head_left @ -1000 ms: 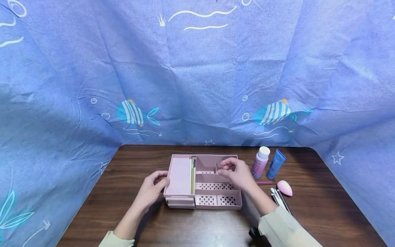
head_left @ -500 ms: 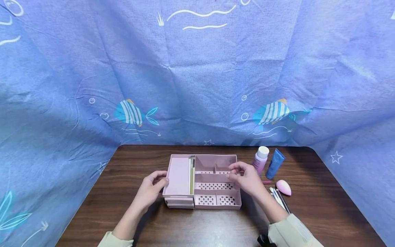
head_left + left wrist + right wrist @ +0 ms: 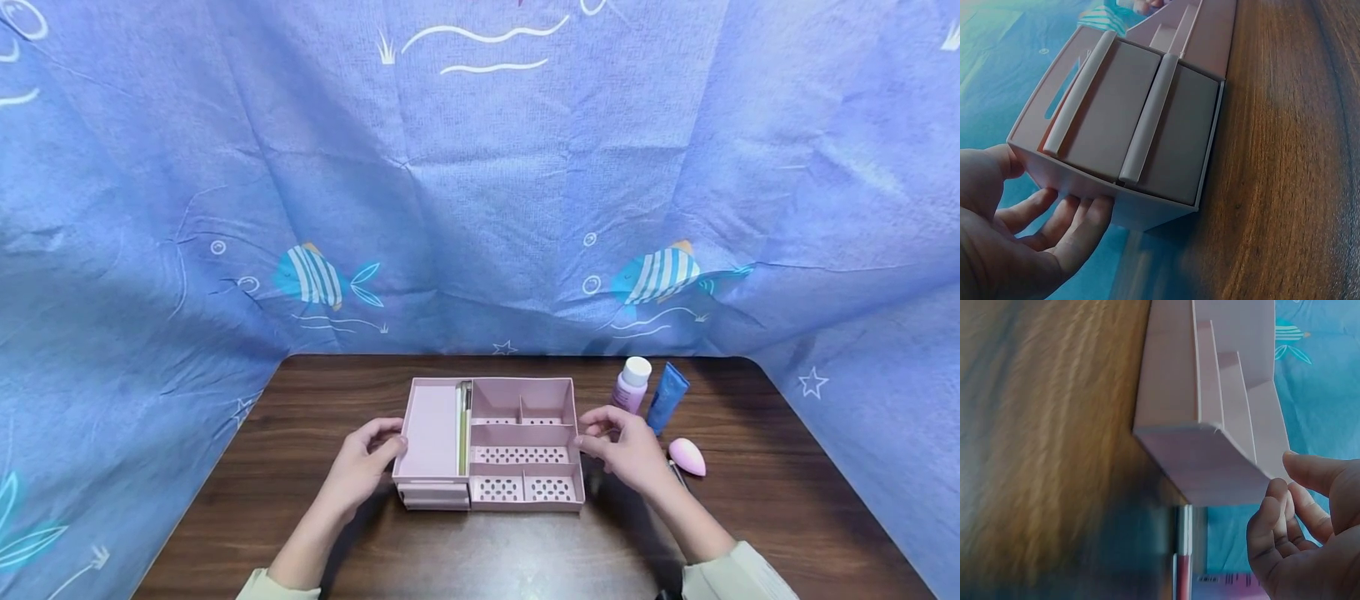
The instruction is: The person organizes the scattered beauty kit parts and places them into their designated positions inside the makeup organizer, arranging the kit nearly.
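Observation:
A pink desk organizer (image 3: 431,429) lies at the middle of the table, with brushes (image 3: 463,433) standing in its narrow slot. My left hand (image 3: 363,462) grips its left side in the head view, thumb at the upper rim. In the left wrist view the curled fingers (image 3: 1063,219) press the outer side wall beside two drawers (image 3: 1175,122). On the opposite side, my right hand (image 3: 626,446) pinches the right rim. Close up in the right wrist view, the thumb (image 3: 1313,469) meets the rim from above and the fingers curl outside the wall.
Behind my right hand stand a pink bottle (image 3: 632,379) with a white cap and a blue tube (image 3: 667,398). A pink makeup sponge (image 3: 687,457) lies to the right, with brushes partly hidden by my forearm. A fish-printed blue cloth (image 3: 480,208) hangs behind the table (image 3: 337,375).
My right hand has moved right, from over the organizer's back compartments to its right rim. The left hand has stayed on the left side.

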A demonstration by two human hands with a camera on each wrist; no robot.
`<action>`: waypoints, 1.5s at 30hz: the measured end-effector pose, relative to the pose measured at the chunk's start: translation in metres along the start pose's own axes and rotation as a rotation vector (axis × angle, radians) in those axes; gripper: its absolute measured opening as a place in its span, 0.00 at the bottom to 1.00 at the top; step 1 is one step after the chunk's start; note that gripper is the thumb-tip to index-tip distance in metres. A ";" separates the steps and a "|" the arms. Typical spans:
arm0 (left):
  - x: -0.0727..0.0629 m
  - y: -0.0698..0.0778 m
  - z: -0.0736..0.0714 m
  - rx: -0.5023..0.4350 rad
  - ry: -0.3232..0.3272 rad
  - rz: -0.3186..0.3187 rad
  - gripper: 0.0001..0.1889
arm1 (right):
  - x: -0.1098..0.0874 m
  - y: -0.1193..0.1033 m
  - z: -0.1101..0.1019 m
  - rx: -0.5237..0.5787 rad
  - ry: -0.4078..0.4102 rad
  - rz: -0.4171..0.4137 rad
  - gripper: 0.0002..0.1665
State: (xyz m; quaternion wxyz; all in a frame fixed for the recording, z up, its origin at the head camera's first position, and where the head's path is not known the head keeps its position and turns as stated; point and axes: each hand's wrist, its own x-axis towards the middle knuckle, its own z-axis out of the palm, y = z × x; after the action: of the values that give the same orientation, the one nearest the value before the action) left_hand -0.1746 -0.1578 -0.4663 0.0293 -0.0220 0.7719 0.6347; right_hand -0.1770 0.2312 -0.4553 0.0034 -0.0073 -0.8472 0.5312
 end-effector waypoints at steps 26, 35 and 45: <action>-0.001 0.000 0.000 -0.006 0.004 -0.004 0.18 | -0.033 0.034 -0.041 -0.372 0.140 -0.127 0.16; -0.001 0.001 0.001 -0.018 0.000 -0.003 0.18 | -0.040 0.044 -0.052 -0.482 0.133 -0.109 0.19; 0.000 0.000 0.000 -0.031 -0.011 0.002 0.19 | -0.043 0.054 -0.060 -0.593 0.123 -0.063 0.20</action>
State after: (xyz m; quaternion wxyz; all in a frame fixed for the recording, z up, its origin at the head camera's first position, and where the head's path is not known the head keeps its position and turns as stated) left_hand -0.1742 -0.1575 -0.4666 0.0326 -0.0182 0.7620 0.6465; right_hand -0.1323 0.3079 -0.4783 0.0689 -0.0141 -0.9633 0.2590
